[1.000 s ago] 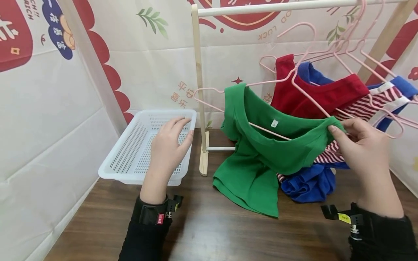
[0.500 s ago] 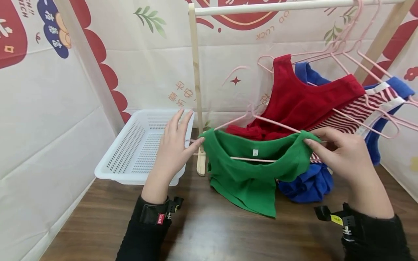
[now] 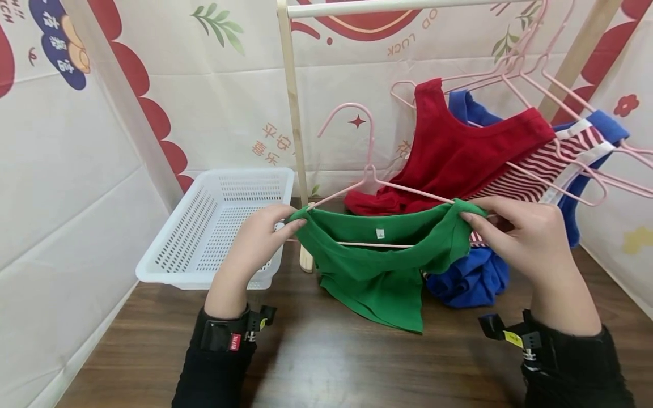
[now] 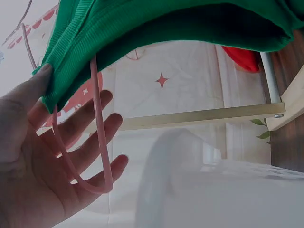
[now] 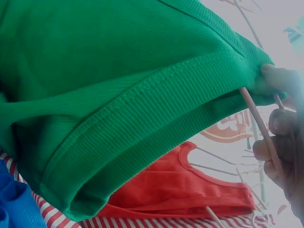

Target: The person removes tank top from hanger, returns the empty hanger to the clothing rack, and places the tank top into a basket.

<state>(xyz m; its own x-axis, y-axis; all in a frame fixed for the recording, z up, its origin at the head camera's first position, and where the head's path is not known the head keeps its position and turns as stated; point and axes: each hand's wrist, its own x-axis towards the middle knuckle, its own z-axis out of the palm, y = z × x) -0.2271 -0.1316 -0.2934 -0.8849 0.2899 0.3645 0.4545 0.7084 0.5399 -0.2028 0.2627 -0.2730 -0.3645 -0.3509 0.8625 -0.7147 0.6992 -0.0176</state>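
A green sleeveless top hangs on a pink hanger between my two hands, in front of the rack. Its left shoulder strap is pinched between thumb and forefinger of my left hand; in the left wrist view the hanger's rounded end pokes out past the strap, across the other fingers. My right hand grips the opposite strap, and the right wrist view shows the hanger's arm coming out beside those fingers. The hanger's hook points up and is off the rail.
A white perforated basket stands at the left on the wooden table. The rack's white rail crosses the top. At the right hang a red top, a striped top and blue garments on pink hangers.
The green top and hanger came down and leftward from a tilted position and now hang nearly level. My left hand, formerly by the basket with fingers extended, now pinches the left strap.
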